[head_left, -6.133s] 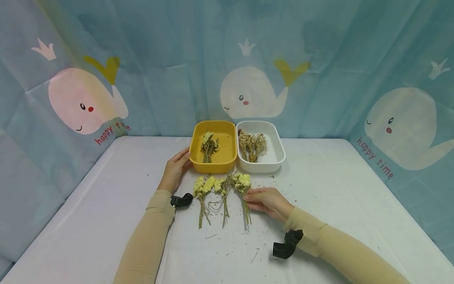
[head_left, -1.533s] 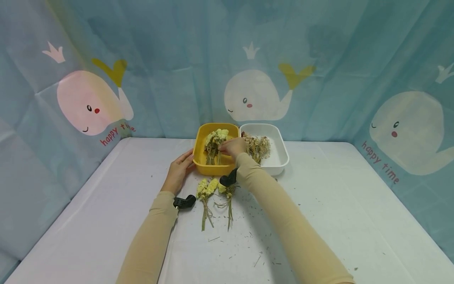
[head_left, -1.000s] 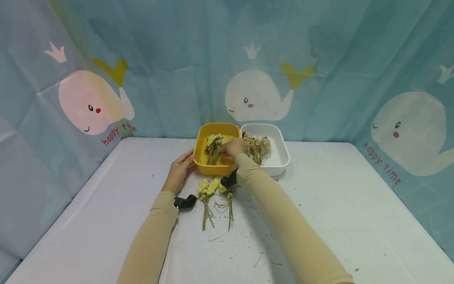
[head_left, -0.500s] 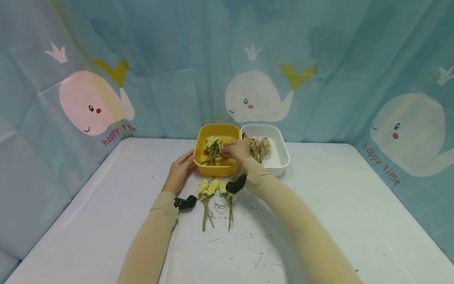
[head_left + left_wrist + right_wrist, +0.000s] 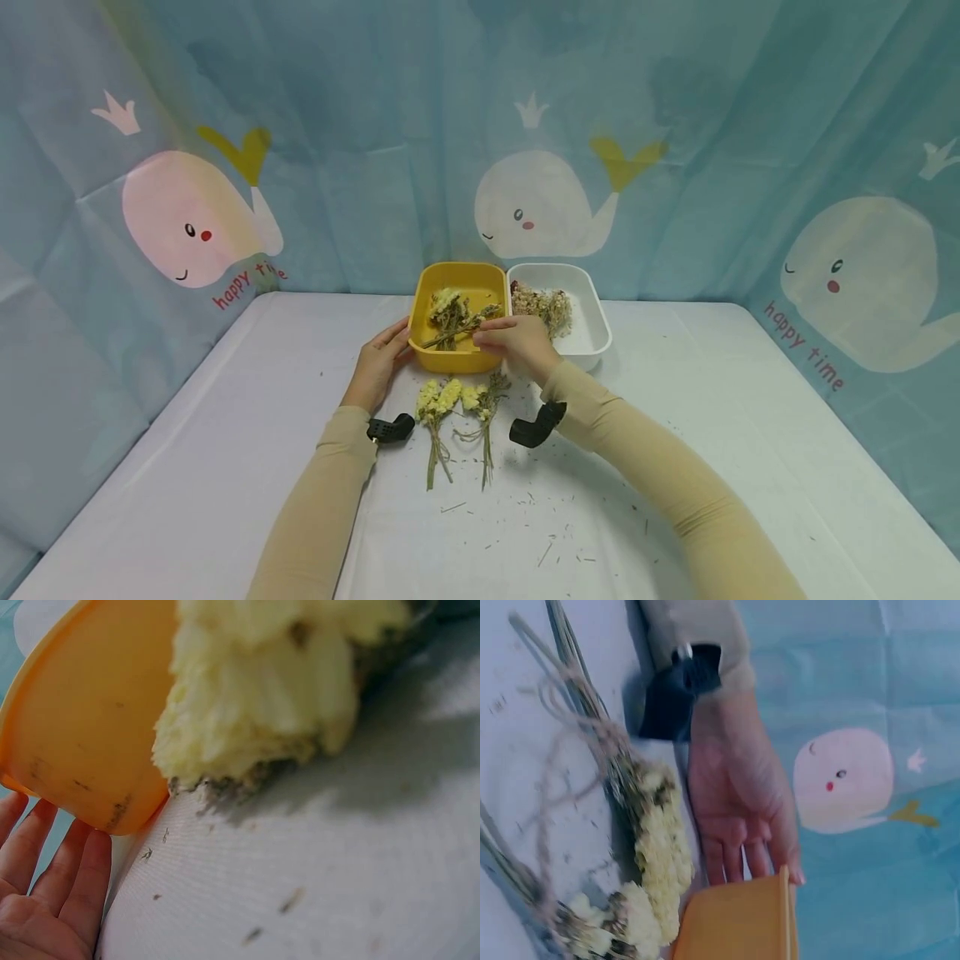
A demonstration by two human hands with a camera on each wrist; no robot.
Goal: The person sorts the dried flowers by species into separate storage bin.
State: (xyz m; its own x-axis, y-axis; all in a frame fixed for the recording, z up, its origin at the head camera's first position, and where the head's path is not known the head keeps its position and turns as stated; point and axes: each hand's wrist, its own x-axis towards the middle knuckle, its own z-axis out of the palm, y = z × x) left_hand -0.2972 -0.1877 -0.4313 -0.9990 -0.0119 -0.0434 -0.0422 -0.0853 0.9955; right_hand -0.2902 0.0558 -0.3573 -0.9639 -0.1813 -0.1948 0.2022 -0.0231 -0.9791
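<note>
My left hand [image 5: 378,362] rests against the left wall of the yellow bin [image 5: 459,360]; its fingers [image 5: 82,877] lie fairly straight on the outside in the left wrist view. Dried-flower bunches lie inside: pale yellow heads [image 5: 448,307] at the left, and a slanted bunch [image 5: 480,318] across them. Over the bin's front right corner is my right hand [image 5: 521,340], fingertips close to the slanted bunch, nothing visibly gripped. On the table before the bin lie two tied yellow bunches, the left one [image 5: 437,404] and the right one [image 5: 483,404].
A white bin [image 5: 585,321] stands against the yellow one's right side, with beige dried flowers [image 5: 551,310] along its left part. Plant crumbs and bits of stem [image 5: 545,552] are scattered over the white tablecloth [image 5: 225,467]. Blue whale-print curtains [image 5: 375,192] hang around the table.
My right hand has carried the rightmost bunch from the table into the yellow bin, shifted flowers there, and drawn back toward the front right. A bunch now lies slanted inside. My left hand stays put.
</note>
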